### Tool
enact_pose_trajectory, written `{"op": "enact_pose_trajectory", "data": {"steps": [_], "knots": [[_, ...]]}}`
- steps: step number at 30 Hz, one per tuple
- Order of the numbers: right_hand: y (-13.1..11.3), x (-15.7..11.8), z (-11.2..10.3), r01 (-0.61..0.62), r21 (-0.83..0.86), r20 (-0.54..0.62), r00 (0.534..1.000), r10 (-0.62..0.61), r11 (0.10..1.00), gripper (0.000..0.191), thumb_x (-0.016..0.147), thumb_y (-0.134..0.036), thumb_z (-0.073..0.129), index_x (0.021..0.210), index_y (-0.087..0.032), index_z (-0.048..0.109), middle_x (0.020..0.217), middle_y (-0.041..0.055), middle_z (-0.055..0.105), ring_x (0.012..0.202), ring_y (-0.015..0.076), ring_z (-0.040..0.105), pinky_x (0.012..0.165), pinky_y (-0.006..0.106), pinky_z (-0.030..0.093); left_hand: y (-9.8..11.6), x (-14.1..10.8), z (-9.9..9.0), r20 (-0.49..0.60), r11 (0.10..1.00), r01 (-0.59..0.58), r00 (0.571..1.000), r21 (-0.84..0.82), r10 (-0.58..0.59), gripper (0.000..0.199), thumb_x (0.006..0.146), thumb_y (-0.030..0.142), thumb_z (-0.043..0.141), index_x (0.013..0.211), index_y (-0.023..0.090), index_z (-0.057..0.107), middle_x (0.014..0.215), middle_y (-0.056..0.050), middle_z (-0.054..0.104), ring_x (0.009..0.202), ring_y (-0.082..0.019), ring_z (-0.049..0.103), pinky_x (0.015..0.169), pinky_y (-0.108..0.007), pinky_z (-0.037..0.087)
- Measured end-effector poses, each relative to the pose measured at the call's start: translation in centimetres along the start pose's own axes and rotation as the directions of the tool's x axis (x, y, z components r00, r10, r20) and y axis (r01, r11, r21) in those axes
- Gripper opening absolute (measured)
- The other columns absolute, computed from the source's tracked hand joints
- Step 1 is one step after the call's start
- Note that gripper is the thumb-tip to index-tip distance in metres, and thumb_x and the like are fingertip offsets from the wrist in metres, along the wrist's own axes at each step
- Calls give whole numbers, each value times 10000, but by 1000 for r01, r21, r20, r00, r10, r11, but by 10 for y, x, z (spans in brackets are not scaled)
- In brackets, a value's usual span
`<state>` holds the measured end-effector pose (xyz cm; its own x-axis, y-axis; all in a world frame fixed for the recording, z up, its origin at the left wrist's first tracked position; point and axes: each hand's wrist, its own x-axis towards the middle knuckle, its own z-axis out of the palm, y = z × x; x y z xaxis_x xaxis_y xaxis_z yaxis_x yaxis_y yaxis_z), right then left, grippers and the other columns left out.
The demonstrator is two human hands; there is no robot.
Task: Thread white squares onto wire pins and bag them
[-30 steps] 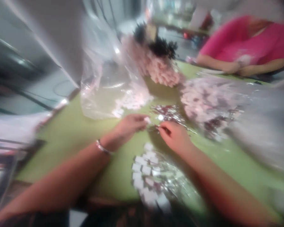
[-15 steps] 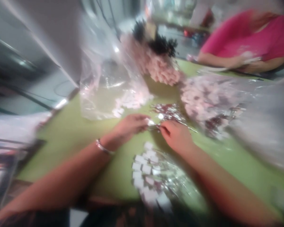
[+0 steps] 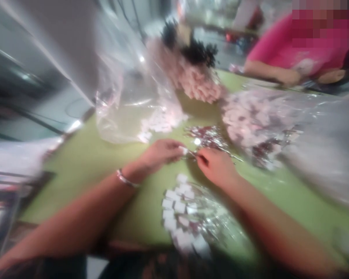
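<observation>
My left hand (image 3: 162,152) pinches a small white piece (image 3: 183,150) between thumb and fingers; its exact kind is too blurred to name. My right hand (image 3: 216,164) is closed on a thin shiny stick (image 3: 192,153) whose end meets the white piece. Just behind my hands lies a loose pile of shiny thin sticks (image 3: 211,136) with dark red bits. Nearer to me, several sticks with white square heads (image 3: 174,213) lie fanned out, their heads to the left and shiny stems to the right.
A clear plastic bag (image 3: 119,120) with small white pieces (image 3: 159,123) spilling from it stands behind my left hand. Pink bunches (image 3: 203,87) lie at the back of the green table (image 3: 84,162). Another bag of pale pieces (image 3: 247,116) is at right. A person in pink (image 3: 273,42) sits across.
The white piece and the stick between my hands have turned slightly, while my hands stay almost in place. Across the table, the other person's hands have moved apart.
</observation>
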<state>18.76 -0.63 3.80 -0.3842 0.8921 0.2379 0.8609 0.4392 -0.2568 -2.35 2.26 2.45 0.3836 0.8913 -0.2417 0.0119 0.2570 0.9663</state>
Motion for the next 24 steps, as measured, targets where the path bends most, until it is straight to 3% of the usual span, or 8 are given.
{"op": "enact_pose_trajectory", "data": {"steps": [4,10,19,24], "knots": [[0,-2,3,107,-13,27,994,-107,994,236,905,-231,423,811,-185,635,728,46,664,609,157,534,561,282,292,-6,0,2,57,981,-23,998,194,12,307,750,359,737,989,168,711,619,-19,642,555,-105,572,536,-242,449],[8,-1,11,215,57,64,974,-219,975,272,937,-262,392,813,-167,615,706,59,650,596,153,507,571,275,291,-9,0,3,160,982,-58,987,180,29,262,776,357,700,940,153,703,673,-40,677,590,-113,614,565,-252,486],[5,-3,15,215,7,73,974,-215,977,229,880,-172,396,748,-156,583,662,70,618,574,153,479,557,277,275,-17,-2,10,68,947,-63,997,316,43,231,800,325,648,967,171,691,688,-39,702,597,-126,643,588,-264,514],[5,-1,8,212,113,70,973,-220,971,259,913,-233,386,793,-158,602,700,68,637,600,153,501,576,281,311,3,-3,8,181,898,-146,981,414,76,250,800,349,636,962,167,690,713,-42,703,614,-128,634,590,-264,513]]}}
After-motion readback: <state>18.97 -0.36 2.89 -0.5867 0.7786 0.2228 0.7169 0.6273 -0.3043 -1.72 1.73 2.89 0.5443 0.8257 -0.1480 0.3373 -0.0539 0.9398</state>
